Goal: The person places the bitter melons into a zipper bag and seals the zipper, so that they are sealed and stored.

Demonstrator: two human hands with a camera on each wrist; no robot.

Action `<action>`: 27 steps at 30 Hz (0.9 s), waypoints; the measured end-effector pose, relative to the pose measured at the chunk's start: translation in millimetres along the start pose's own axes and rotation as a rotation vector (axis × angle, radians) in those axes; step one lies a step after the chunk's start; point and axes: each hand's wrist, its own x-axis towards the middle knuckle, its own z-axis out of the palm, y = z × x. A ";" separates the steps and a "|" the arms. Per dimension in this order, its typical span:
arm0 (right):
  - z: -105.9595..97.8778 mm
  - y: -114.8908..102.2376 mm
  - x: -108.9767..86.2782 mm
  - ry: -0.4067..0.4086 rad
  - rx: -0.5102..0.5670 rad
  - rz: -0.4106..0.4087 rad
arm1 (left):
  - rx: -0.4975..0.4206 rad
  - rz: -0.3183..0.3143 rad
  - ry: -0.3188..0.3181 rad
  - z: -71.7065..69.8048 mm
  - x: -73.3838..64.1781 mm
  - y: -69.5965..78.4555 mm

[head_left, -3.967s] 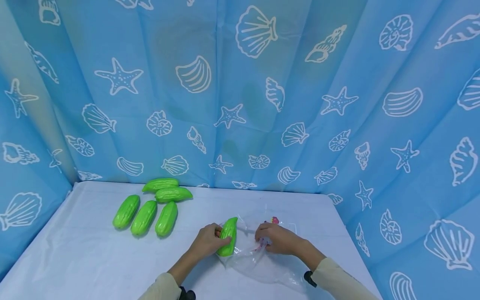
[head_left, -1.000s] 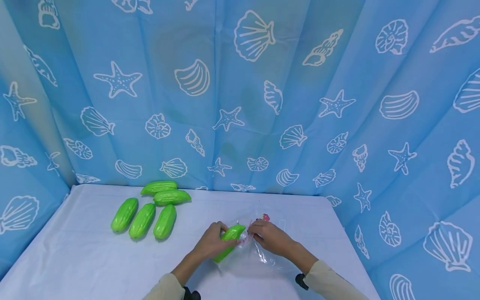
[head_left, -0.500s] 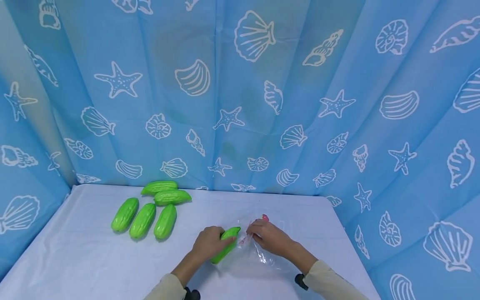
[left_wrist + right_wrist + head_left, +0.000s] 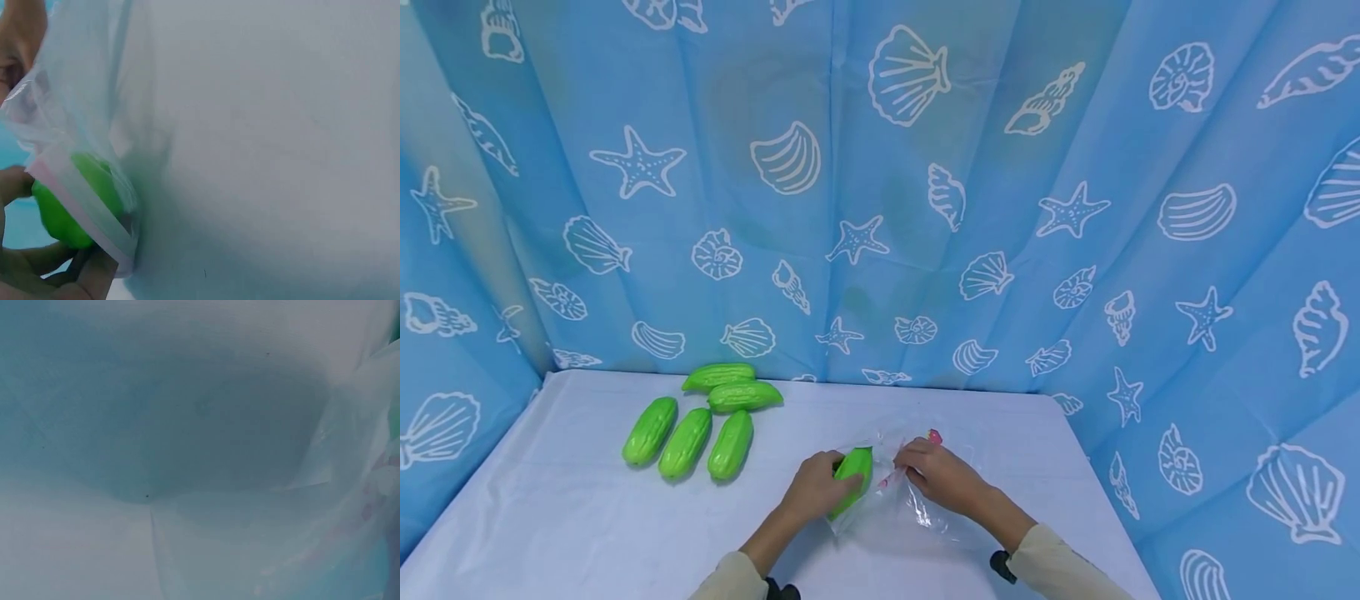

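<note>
In the head view my left hand point(image 4: 815, 486) grips a bright green toy bitter melon point(image 4: 853, 472) at the left end of a clear plastic bag point(image 4: 910, 525). The left wrist view shows the bag's pink-tinted edge point(image 4: 78, 209) lying across the bitter melon point(image 4: 55, 215), with fingers around its lower side. My right hand point(image 4: 942, 473) pinches the bag's film to the right of the melon, where some pink-and-red print shows. Clear film point(image 4: 353, 440) fills the right side of the right wrist view; the right hand is out of that view.
Several more green bitter melons point(image 4: 686, 443) lie in a group at the back left of the white-covered table point(image 4: 565, 517). A blue curtain point(image 4: 865, 192) with white shell and starfish drawings hangs behind and at both sides.
Since four seconds ago, the right hand has come left with the bag, closer to the melon. Over the last second, the melon has turned from leaning right to more upright in the left hand.
</note>
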 end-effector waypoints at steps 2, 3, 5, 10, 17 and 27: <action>0.8 0.7 -0.6 0.000 0.004 0.003 | -0.070 -0.027 0.004 0.0 0.6 -1.7; 0.9 1.0 -0.7 0.002 0.003 0.002 | -0.102 -0.044 0.003 -0.3 0.7 -2.1; 1.1 1.8 -0.8 0.013 0.003 -0.004 | -0.182 -0.083 -0.009 -0.6 1.8 -3.7; -0.2 2.8 -0.1 0.030 0.004 -0.022 | -0.384 -0.188 -0.068 -2.5 4.7 -7.7; -0.1 2.9 0.3 0.017 0.005 -0.027 | -0.451 -0.206 -0.095 -6.5 5.5 -11.7; 0.1 2.9 0.8 0.020 -0.005 -0.042 | -0.483 -0.195 -0.114 -5.2 7.4 -9.6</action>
